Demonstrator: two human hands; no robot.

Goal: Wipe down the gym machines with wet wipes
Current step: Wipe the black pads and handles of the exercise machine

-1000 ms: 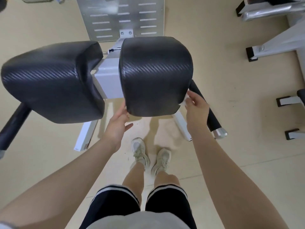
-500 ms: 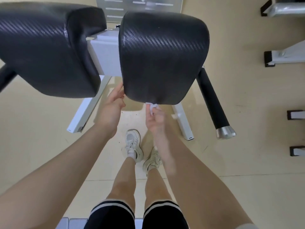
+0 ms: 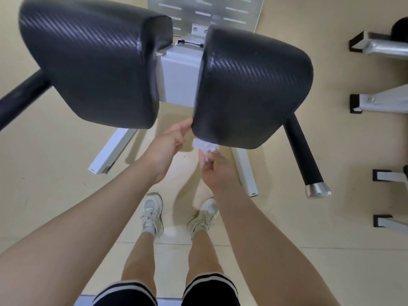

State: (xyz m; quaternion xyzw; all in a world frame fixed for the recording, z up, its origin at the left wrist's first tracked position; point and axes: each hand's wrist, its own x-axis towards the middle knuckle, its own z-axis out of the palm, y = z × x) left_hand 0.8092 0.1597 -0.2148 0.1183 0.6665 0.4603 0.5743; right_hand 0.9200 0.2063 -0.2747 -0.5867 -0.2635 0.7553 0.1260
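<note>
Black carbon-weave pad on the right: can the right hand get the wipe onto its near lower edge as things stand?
Probably yes. The right hand holds the crumpled white wet wipe just under the black carbon-weave pad, nothing between them. The left hand touches the pad's corner, off to the side.

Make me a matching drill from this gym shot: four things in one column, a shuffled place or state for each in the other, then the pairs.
Things
1. wet wipe
2. left hand
3. handle bar
4. white shoes

States
A. fingertips at the right pad's lower corner
B. on the beige floor
C. crumpled, pinched by the right hand
D. black, silver-capped, sticking out beneath the right pad

Pairs: 1-C, 2-A, 3-D, 4-B
</note>
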